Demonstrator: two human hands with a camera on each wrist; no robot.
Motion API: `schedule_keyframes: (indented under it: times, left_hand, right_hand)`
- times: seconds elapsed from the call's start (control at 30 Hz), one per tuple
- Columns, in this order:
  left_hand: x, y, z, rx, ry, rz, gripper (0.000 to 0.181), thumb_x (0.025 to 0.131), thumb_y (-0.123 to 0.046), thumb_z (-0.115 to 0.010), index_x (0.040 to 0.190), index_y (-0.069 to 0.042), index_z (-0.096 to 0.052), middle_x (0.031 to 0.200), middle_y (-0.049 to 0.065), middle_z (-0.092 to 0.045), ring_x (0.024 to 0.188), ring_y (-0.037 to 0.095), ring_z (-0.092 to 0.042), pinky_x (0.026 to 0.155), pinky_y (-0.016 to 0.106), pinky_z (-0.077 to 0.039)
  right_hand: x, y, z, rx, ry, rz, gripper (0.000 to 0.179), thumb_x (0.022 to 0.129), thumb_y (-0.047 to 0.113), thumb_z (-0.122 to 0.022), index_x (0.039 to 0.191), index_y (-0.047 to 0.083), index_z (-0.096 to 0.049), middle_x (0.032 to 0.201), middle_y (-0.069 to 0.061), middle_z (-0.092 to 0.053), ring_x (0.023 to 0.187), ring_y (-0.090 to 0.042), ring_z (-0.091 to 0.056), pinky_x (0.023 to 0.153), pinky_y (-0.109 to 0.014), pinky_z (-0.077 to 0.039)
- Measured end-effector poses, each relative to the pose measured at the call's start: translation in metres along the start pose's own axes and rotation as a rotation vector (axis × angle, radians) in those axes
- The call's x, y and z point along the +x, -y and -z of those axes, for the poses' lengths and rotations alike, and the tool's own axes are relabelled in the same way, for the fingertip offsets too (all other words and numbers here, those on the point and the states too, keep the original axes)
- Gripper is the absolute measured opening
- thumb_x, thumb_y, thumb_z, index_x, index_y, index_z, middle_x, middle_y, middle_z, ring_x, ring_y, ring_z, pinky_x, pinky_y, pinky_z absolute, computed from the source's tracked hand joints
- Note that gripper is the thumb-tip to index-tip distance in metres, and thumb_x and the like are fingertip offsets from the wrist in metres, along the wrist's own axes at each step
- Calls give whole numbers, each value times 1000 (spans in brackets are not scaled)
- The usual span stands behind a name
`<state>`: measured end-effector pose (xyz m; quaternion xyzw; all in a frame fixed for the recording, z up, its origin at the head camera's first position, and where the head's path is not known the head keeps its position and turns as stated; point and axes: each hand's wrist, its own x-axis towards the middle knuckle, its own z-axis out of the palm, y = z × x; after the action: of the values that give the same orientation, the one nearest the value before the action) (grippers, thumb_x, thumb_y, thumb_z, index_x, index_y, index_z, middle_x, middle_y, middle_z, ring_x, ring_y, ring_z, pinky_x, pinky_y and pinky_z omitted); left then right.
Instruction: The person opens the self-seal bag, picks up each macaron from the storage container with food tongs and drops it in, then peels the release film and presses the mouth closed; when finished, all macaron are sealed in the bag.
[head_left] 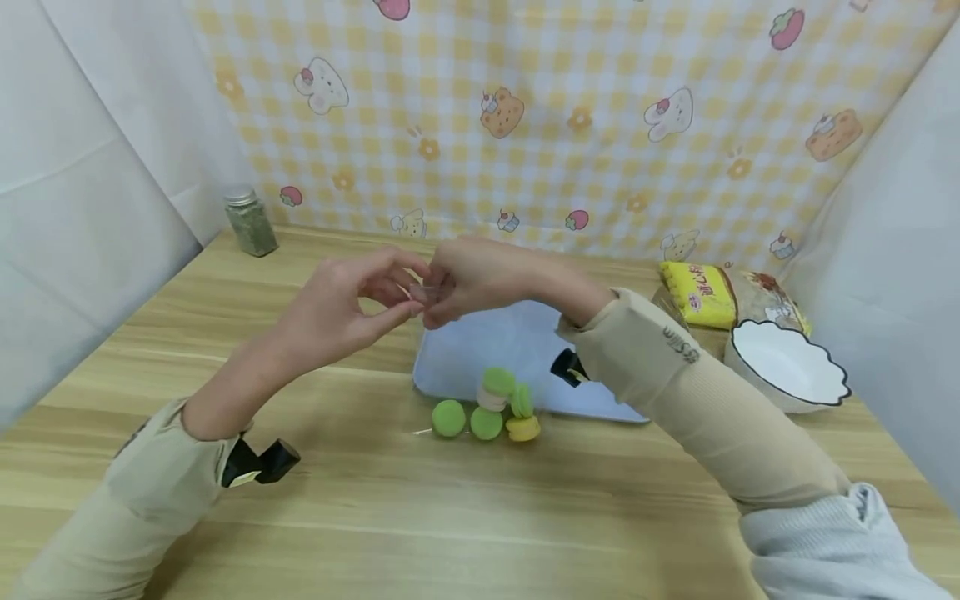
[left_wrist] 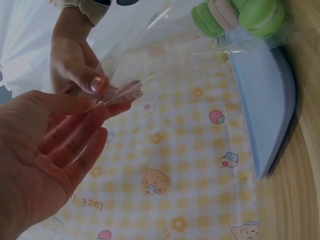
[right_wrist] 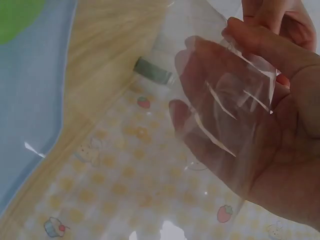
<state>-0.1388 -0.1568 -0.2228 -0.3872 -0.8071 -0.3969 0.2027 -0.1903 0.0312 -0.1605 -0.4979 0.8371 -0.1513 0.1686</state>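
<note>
High over the table, both hands hold the gathered top of a clear plastic bag (left_wrist: pixel 122 92). My left hand (head_left: pixel 333 312) pinches it between thumb and forefinger, the other fingers held apart. Opposite it, my right hand (head_left: pixel 480 279) grips the film with its thumb, and the plastic spreads across its palm in the right wrist view. Several green macarons (head_left: pixel 449 418), one with a pale pink shell, and a yellow macaron (head_left: pixel 523 428) sit low by the front edge of a light blue tray (head_left: pixel 487 346). The left wrist view shows film around the macarons.
A glass jar of green flakes (head_left: pixel 251 223) stands at the back left. On the right are a yellow food packet (head_left: pixel 697 293) and a white scalloped bowl (head_left: pixel 776 375). A checked cloth (head_left: pixel 450 108) hangs behind the wooden table, with white cloth at both sides.
</note>
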Motion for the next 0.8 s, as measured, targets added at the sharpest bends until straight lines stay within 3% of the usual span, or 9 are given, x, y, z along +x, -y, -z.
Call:
schedule_keyframes:
  times: [0.07, 0.13, 0.23, 0.47, 0.63, 0.8]
  left_hand:
    - [1, -1, 0, -30, -7, 12, 30, 79, 9, -68, 107, 0, -62, 91, 4, -68, 74, 8, -66, 65, 21, -52]
    - [1, -3, 0, -60, -9, 33, 29, 79, 9, -68, 106, 0, -61, 88, 4, -68, 73, 9, -66, 63, 23, -53]
    - [1, -4, 0, -62, 7, 63, 30, 78, 8, -70, 105, 0, -60, 83, 3, -68, 70, 8, -65, 62, 23, -53]
    - [-7, -5, 1, 23, 46, 92, 26, 81, 5, -68, 104, 0, -58, 83, 5, -65, 71, 10, -64, 67, 23, -52]
    - [-6, -4, 4, 59, 63, 73, 29, 81, 5, -69, 107, -1, -57, 80, 2, -64, 70, 11, -64, 65, 22, -52]
    - [-3, -3, 6, 57, 103, 77, 30, 81, 5, -68, 108, -1, -56, 82, 3, -64, 72, 11, -64, 62, 23, -52]
  right_hand:
    - [4, 2, 1, 43, 7, 39, 15, 85, 12, -68, 72, 5, -71, 61, -2, -64, 52, -13, -54, 49, -20, -35]
    - [5, 3, 2, 70, 4, 55, 18, 85, 9, -67, 68, 4, -72, 59, -4, -64, 55, -18, -59, 48, -19, -35]
    - [5, 5, -1, 72, 3, 41, 20, 86, 7, -66, 67, 6, -73, 60, -4, -65, 59, -21, -62, 51, -20, -40]
    - [4, 2, -8, 65, 26, 16, 18, 88, 6, -64, 72, 6, -74, 63, -4, -66, 59, -14, -59, 57, -21, -44]
    - [-12, -10, -6, 16, 36, -28, 18, 86, 6, -65, 70, 6, -73, 63, -2, -66, 61, -18, -62, 57, -21, -43]
    - [-44, -34, -9, -7, 5, -20, 24, 87, 5, -63, 65, 7, -69, 56, 0, -58, 48, -8, -40, 53, -22, -37]
